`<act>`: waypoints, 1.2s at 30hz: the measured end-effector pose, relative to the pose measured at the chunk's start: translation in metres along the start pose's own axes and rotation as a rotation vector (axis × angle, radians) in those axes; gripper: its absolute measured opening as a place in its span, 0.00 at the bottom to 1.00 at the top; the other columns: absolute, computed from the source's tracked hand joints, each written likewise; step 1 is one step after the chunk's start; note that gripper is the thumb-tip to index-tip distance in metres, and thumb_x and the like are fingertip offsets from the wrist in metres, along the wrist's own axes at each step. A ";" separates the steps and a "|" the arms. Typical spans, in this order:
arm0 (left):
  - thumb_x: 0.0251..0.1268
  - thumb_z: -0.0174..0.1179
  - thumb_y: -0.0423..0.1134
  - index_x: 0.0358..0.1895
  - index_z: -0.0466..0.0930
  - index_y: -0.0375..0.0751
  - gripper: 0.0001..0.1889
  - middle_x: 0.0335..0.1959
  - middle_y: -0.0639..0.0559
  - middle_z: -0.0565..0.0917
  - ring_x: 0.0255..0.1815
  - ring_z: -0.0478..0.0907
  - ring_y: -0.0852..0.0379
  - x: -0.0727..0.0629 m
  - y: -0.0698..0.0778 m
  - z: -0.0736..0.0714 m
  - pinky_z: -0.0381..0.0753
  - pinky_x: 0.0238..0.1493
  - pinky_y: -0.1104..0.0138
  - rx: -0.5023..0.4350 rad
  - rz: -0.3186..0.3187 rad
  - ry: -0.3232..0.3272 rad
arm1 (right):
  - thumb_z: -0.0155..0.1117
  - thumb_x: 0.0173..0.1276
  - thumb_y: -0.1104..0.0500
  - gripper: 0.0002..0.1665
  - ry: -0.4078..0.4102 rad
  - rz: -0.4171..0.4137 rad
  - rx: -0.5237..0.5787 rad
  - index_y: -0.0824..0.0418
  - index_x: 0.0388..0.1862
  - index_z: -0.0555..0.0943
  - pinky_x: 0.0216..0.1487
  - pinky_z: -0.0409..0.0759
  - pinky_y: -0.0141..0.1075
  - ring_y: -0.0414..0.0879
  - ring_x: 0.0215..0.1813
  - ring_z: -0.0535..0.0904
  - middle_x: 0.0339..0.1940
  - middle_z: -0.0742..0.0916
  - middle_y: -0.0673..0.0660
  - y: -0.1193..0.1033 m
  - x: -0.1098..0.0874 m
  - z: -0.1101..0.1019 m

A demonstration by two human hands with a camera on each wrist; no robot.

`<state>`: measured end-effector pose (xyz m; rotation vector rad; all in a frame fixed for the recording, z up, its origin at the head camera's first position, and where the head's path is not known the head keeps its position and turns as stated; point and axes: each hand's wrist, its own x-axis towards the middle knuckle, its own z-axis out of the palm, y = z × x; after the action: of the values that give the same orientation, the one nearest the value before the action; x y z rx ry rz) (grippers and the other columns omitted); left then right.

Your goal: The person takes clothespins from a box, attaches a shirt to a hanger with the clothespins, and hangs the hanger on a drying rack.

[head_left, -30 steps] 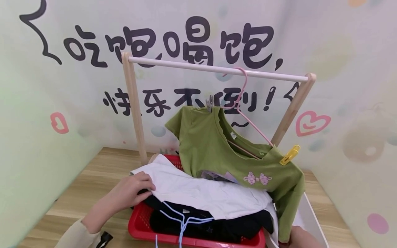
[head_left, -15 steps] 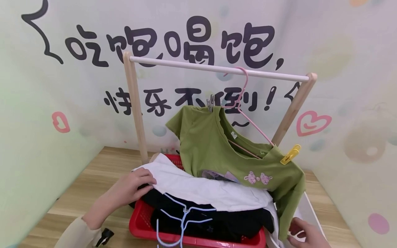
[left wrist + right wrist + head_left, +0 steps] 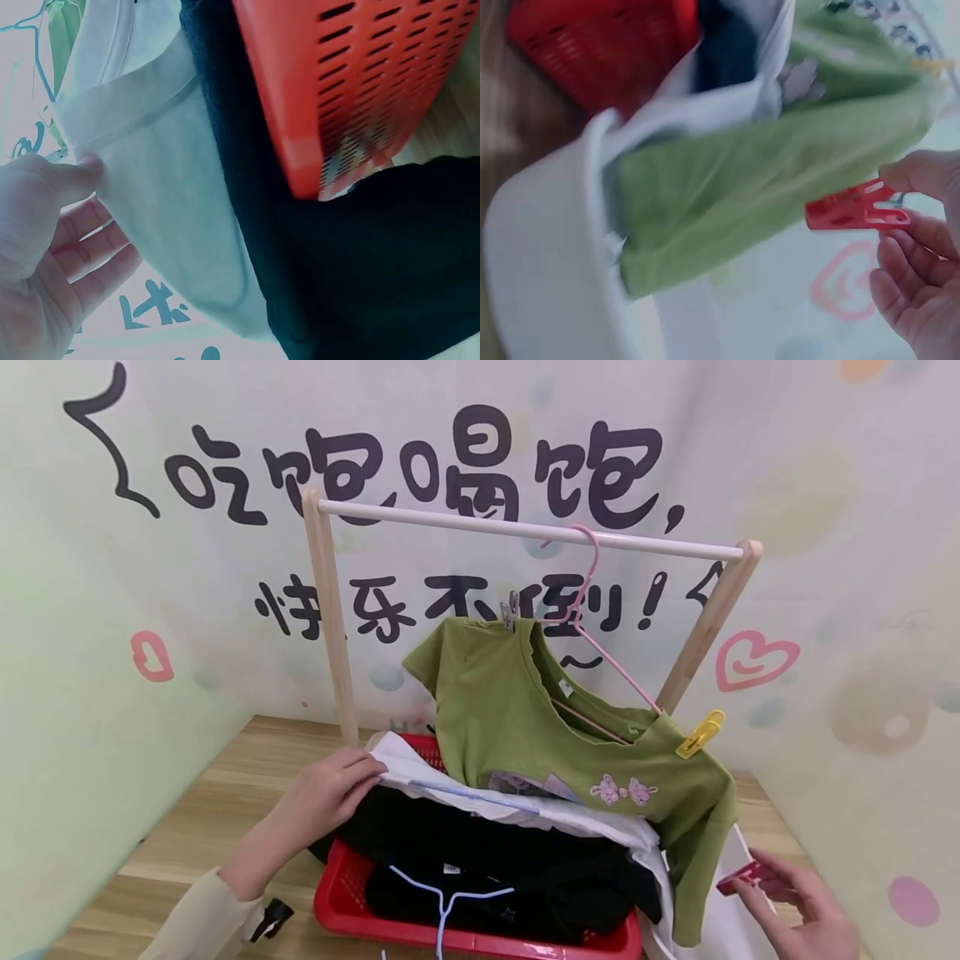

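In the head view, my left hand pinches the left shoulder edge of a white shirt over the red basket. A blue hanger bar shows along the shirt's near edge. My right hand holds a red clothespin between thumb and fingers, beside the green shirt's sleeve and above a white bin. The green shirt hangs on a pink hanger, with a grey clip and a yellow clothespin at its shoulders.
The wooden rack's white rod spans behind the clothes. Black garments lie in the red basket, another blue hanger over them. A black clip lies on the wooden table near my left sleeve.
My right hand has come up out of the white bin with the red clothespin. My left hand has lifted the white shirt's edge, tipping it and its blue hanger back and uncovering more black cloth.
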<state>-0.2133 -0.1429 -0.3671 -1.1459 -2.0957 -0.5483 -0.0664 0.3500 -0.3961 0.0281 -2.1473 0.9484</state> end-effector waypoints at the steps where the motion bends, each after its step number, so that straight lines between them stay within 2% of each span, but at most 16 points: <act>1: 0.58 0.63 0.30 0.35 0.82 0.35 0.03 0.33 0.46 0.81 0.34 0.79 0.52 0.001 0.000 0.000 0.82 0.34 0.60 0.004 -0.003 0.008 | 0.66 0.35 0.87 0.28 0.024 -0.018 0.015 0.79 0.42 0.78 0.34 0.73 0.15 0.28 0.27 0.76 0.28 0.82 0.37 -0.006 0.002 0.000; 3: 0.53 0.65 0.28 0.35 0.82 0.35 0.06 0.33 0.45 0.81 0.34 0.79 0.52 0.002 0.001 0.001 0.82 0.34 0.60 0.008 -0.010 0.023 | 0.65 0.33 0.88 0.29 0.061 -0.053 0.049 0.80 0.41 0.78 0.35 0.73 0.15 0.29 0.29 0.76 0.30 0.82 0.38 -0.016 0.006 0.001; 5: 0.61 0.61 0.32 0.35 0.83 0.35 0.04 0.33 0.45 0.82 0.33 0.79 0.52 0.004 0.001 0.002 0.82 0.33 0.60 0.014 -0.017 0.038 | 0.65 0.34 0.88 0.27 0.102 -0.108 0.145 0.82 0.40 0.78 0.37 0.74 0.16 0.31 0.31 0.76 0.32 0.84 0.42 -0.026 0.009 0.004; 7: 0.69 0.53 0.40 0.35 0.83 0.35 0.13 0.32 0.45 0.82 0.33 0.79 0.52 0.006 0.002 0.002 0.83 0.33 0.60 0.018 -0.021 0.051 | 0.68 0.39 0.83 0.23 0.107 -0.177 0.208 0.83 0.39 0.78 0.38 0.74 0.16 0.32 0.33 0.77 0.35 0.84 0.44 -0.037 0.011 0.007; 9: 0.70 0.48 0.44 0.35 0.83 0.35 0.17 0.32 0.45 0.82 0.32 0.79 0.53 0.009 0.003 0.003 0.83 0.33 0.60 0.020 -0.029 0.060 | 0.70 0.44 0.79 0.20 0.111 -0.256 0.307 0.84 0.39 0.78 0.39 0.75 0.18 0.35 0.35 0.78 0.35 0.85 0.50 -0.047 0.014 0.013; 10: 0.69 0.51 0.42 0.35 0.82 0.35 0.15 0.32 0.46 0.82 0.32 0.79 0.53 0.010 0.004 0.003 0.83 0.33 0.61 0.022 -0.033 0.064 | 0.71 0.45 0.77 0.20 0.106 -0.286 0.323 0.84 0.39 0.78 0.40 0.75 0.18 0.36 0.36 0.78 0.36 0.86 0.52 -0.052 0.015 0.017; 12: 0.62 0.61 0.35 0.35 0.82 0.34 0.06 0.31 0.46 0.82 0.32 0.78 0.53 0.012 0.005 0.004 0.83 0.32 0.61 0.024 -0.049 0.071 | 0.73 0.47 0.74 0.20 0.072 -0.302 0.302 0.82 0.40 0.78 0.40 0.75 0.18 0.35 0.37 0.79 0.36 0.85 0.52 -0.066 0.016 0.023; 13: 0.57 0.65 0.31 0.35 0.82 0.34 0.05 0.31 0.46 0.82 0.32 0.78 0.53 0.013 0.006 0.004 0.83 0.32 0.61 0.025 -0.060 0.075 | 0.73 0.48 0.72 0.20 0.059 -0.314 0.304 0.82 0.40 0.78 0.40 0.75 0.18 0.36 0.37 0.79 0.36 0.85 0.53 -0.073 0.017 0.026; 14: 0.50 0.68 0.28 0.35 0.82 0.34 0.08 0.31 0.46 0.82 0.32 0.78 0.54 0.014 0.007 0.004 0.83 0.32 0.61 0.027 -0.073 0.076 | 0.73 0.49 0.72 0.20 0.048 -0.339 0.327 0.82 0.40 0.78 0.41 0.75 0.19 0.36 0.37 0.79 0.35 0.85 0.55 -0.079 0.018 0.031; 16: 0.42 0.70 0.24 0.34 0.82 0.34 0.13 0.30 0.46 0.82 0.31 0.79 0.54 0.015 0.008 0.004 0.83 0.32 0.61 0.030 -0.097 0.083 | 0.73 0.52 0.69 0.20 0.019 -0.358 0.302 0.80 0.41 0.79 0.42 0.75 0.19 0.35 0.38 0.79 0.35 0.85 0.54 -0.089 0.018 0.038; 18: 0.42 0.70 0.24 0.34 0.82 0.34 0.12 0.30 0.46 0.83 0.31 0.79 0.54 0.015 0.010 0.004 0.83 0.33 0.61 0.029 -0.119 0.087 | 0.71 0.56 0.59 0.23 -0.006 -0.405 0.327 0.79 0.41 0.79 0.42 0.75 0.19 0.36 0.39 0.79 0.36 0.84 0.57 -0.097 0.020 0.047; 23: 0.42 0.71 0.23 0.33 0.82 0.33 0.12 0.30 0.46 0.82 0.31 0.79 0.54 0.016 0.011 0.003 0.83 0.33 0.61 0.027 -0.134 0.091 | 0.69 0.58 0.52 0.25 -0.050 -0.412 0.315 0.74 0.43 0.81 0.44 0.74 0.19 0.37 0.42 0.77 0.39 0.83 0.58 -0.115 0.022 0.065; 30: 0.41 0.71 0.23 0.32 0.81 0.35 0.12 0.29 0.47 0.82 0.30 0.79 0.55 0.016 0.012 0.003 0.83 0.32 0.62 0.020 -0.131 0.094 | 0.69 0.59 0.56 0.23 -0.108 -0.429 0.398 0.74 0.44 0.80 0.44 0.75 0.22 0.40 0.42 0.77 0.40 0.83 0.62 -0.142 0.028 0.082; 36: 0.41 0.71 0.23 0.32 0.81 0.34 0.12 0.28 0.47 0.82 0.30 0.79 0.55 0.017 0.011 0.002 0.83 0.32 0.62 0.012 -0.128 0.103 | 0.67 0.61 0.53 0.22 -0.126 -0.471 0.449 0.71 0.45 0.81 0.44 0.75 0.24 0.42 0.40 0.77 0.38 0.83 0.60 -0.157 0.032 0.099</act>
<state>-0.2107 -0.1263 -0.3557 -0.9608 -2.0908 -0.6404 -0.1041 0.1825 -0.3200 0.7943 -1.8663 1.1357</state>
